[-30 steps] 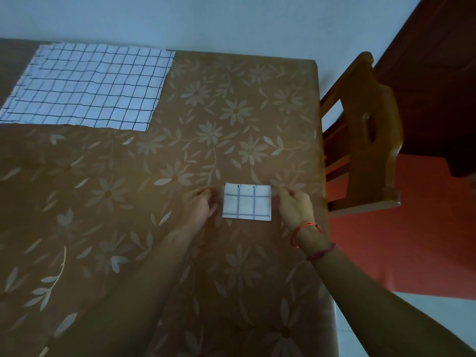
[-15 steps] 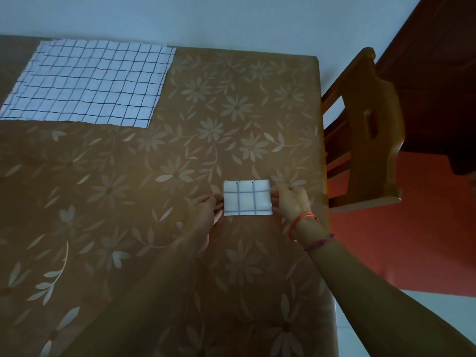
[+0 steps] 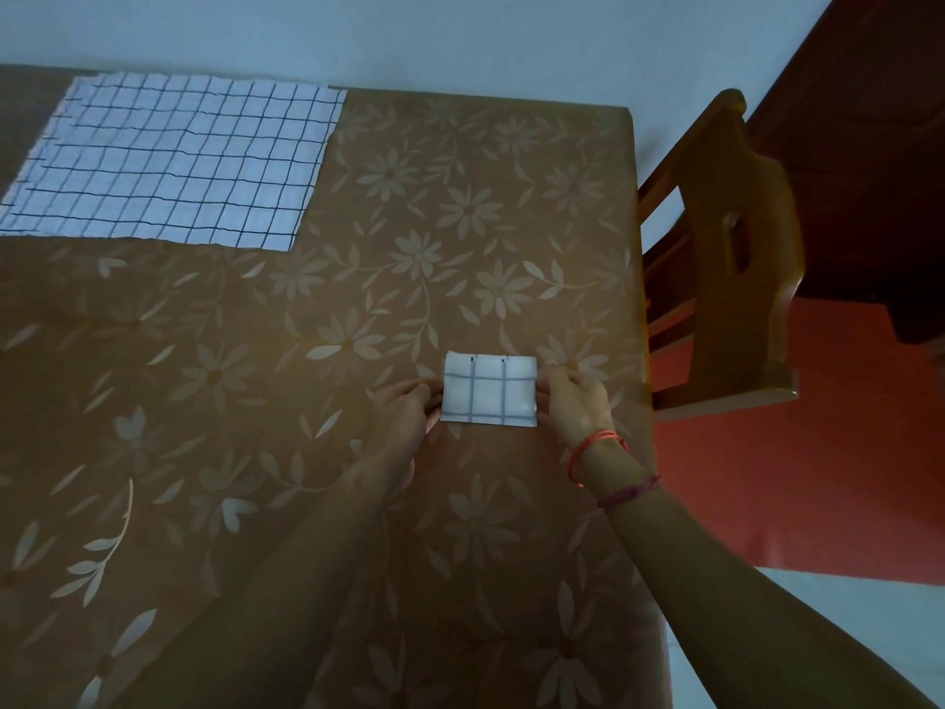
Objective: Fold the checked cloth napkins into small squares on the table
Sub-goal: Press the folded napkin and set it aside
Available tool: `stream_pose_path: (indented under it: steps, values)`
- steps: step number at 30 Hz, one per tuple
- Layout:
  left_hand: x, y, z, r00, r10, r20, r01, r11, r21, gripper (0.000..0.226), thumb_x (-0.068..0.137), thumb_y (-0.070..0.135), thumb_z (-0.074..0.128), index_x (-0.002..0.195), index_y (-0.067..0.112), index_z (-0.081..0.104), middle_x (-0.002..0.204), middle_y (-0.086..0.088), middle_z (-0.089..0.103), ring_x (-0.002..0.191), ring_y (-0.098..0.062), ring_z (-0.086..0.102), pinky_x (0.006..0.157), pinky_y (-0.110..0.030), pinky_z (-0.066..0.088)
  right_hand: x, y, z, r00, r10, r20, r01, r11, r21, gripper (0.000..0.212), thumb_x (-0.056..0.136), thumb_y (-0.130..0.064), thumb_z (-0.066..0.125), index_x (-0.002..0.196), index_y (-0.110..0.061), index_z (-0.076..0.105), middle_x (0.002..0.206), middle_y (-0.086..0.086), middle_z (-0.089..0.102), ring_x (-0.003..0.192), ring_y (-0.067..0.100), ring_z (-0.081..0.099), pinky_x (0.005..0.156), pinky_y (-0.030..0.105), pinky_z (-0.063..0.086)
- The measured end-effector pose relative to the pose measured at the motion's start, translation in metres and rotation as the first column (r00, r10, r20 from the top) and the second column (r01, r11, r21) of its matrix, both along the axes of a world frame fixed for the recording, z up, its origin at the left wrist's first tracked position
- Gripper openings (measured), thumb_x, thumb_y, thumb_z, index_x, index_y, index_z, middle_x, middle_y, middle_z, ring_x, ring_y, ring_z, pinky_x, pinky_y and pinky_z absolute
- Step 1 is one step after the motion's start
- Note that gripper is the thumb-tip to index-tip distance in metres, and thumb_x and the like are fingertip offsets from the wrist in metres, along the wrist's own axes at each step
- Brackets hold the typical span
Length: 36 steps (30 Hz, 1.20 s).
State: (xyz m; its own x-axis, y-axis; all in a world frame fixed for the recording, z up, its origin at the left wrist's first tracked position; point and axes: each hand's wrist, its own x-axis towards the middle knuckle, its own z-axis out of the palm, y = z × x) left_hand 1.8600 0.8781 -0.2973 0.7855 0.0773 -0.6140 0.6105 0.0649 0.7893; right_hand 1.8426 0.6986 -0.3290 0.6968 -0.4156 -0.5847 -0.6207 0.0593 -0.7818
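both hands [image 3: 404, 417] [image 3: 575, 401] flanking folded napkin [image 3: 489, 390]

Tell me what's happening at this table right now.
A person is folding checked cloth napkins. The left hand and right hand touch the two sides of a small folded napkin lying near the table's right edge. A second napkin lies unfolded at the far left. A wooden chair stands beside the table.

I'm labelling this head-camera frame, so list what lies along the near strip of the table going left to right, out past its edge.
left hand → folded napkin → right hand → wooden chair
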Motion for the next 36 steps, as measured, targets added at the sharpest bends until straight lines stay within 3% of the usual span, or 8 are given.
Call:
stream_pose_path:
  steps: [8, 15, 20, 25, 28, 31, 33, 36]
  values:
    - [-0.002, 0.000, 0.003, 0.999, -0.035, 0.007, 0.035, 0.999, 0.035, 0.026, 0.100, 0.003, 0.039, 0.096, 0.008, 0.064, 0.098, -0.003, 0.066, 0.098, -0.012, 0.063, 0.084, -0.024, 0.050, -0.002, 0.000, 0.006, 1.000, 0.023, 0.005, -0.024, 1.000, 0.021, 0.053, 0.062, -0.063, 0.048, 0.078, -0.017, 0.070, 0.089, 0.006, 0.074, 0.089, 0.026, 0.069, 0.085, 0.050, 0.055]
    - [-0.013, 0.020, 0.014, 0.979, -0.190, 0.070, 0.178, 0.973, 0.148, 0.027, 0.090, 0.015, 0.048, 0.072, 0.003, 0.064, 0.075, -0.007, 0.062, 0.080, -0.018, 0.059, 0.079, -0.030, 0.044, -0.008, -0.002, 0.025, 0.998, 0.061, 0.014, -0.061, 0.998, -0.019, 0.032, 0.078, -0.048, 0.051, 0.075, -0.020, 0.068, 0.092, 0.007, 0.073, 0.092, 0.026, 0.068, 0.090, 0.048, 0.053]
    - [-0.028, 0.051, 0.017, 0.985, -0.153, 0.080, 0.127, 0.955, 0.268, 0.016, 0.079, 0.042, 0.058, 0.082, 0.048, 0.072, 0.098, 0.017, 0.070, 0.103, -0.011, 0.063, 0.098, -0.040, 0.048, -0.022, -0.002, 0.043, 0.991, 0.133, 0.001, -0.132, 0.982, -0.139, 0.026, 0.089, -0.038, 0.047, 0.076, -0.026, 0.066, 0.080, -0.004, 0.066, 0.090, 0.022, 0.063, 0.082, 0.034, 0.050]
    - [-0.062, 0.063, 0.066, 0.967, -0.150, 0.206, 0.074, 0.939, 0.336, 0.015, 0.093, 0.024, 0.057, 0.093, 0.035, 0.067, 0.099, 0.018, 0.064, 0.098, -0.003, 0.059, 0.088, -0.023, 0.047, -0.035, 0.015, 0.075, 0.965, 0.262, 0.021, -0.252, 0.945, -0.210, 0.033, 0.090, -0.039, 0.047, 0.116, -0.025, 0.061, 0.107, -0.008, 0.057, 0.103, 0.014, 0.052, 0.099, 0.034, 0.042]
    - [-0.088, 0.077, 0.094, 0.960, -0.141, 0.243, 0.045, 0.931, 0.363, 0.020, 0.093, 0.033, 0.059, 0.112, 0.032, 0.066, 0.102, 0.022, 0.062, 0.096, 0.003, 0.058, 0.090, -0.023, 0.049, -0.040, 0.036, 0.103, 0.927, 0.373, 0.039, -0.349, 0.896, -0.273, 0.035, 0.093, -0.038, 0.047, 0.121, -0.021, 0.057, 0.113, 0.000, 0.057, 0.108, 0.020, 0.053, 0.093, 0.029, 0.039]
    - [-0.111, 0.100, 0.127, 0.892, -0.243, 0.382, 0.020, 0.864, 0.503, 0.019, 0.094, 0.030, 0.057, 0.112, 0.031, 0.063, 0.100, 0.026, 0.056, 0.093, 0.016, 0.053, 0.076, 0.002, 0.035, -0.048, 0.064, 0.135, 0.874, 0.484, 0.045, -0.443, 0.831, -0.338, 0.042, 0.095, -0.036, 0.047, 0.135, -0.021, 0.049, 0.127, 0.002, 0.058, 0.116, 0.021, 0.055, 0.082, 0.019, 0.037]
    - [-0.126, 0.120, 0.149, 0.853, -0.305, 0.423, -0.005, 0.807, 0.591, 0.017, 0.094, 0.033, 0.057, 0.111, 0.033, 0.060, 0.109, 0.022, 0.055, 0.102, 0.009, 0.051, 0.079, 0.002, 0.031, -0.055, 0.086, 0.153, 0.828, 0.555, 0.078, -0.486, 0.781, -0.393, 0.042, 0.095, -0.035, 0.050, 0.135, -0.023, 0.048, 0.127, 0.003, 0.060, 0.112, 0.021, 0.058, 0.076, 0.013, 0.040]
    - [-0.147, 0.155, 0.169, 0.836, -0.348, 0.424, -0.088, 0.678, 0.730, 0.036, 0.094, 0.042, 0.055, 0.125, 0.024, 0.058, 0.120, 0.013, 0.053, 0.114, -0.004, 0.046, 0.092, -0.009, 0.029, -0.059, 0.119, 0.181, 0.709, 0.698, 0.104, -0.579, 0.659, -0.481, 0.048, 0.092, -0.039, 0.050, 0.138, -0.025, 0.043, 0.132, 0.005, 0.057, 0.116, 0.024, 0.057, 0.097, 0.029, 0.044]
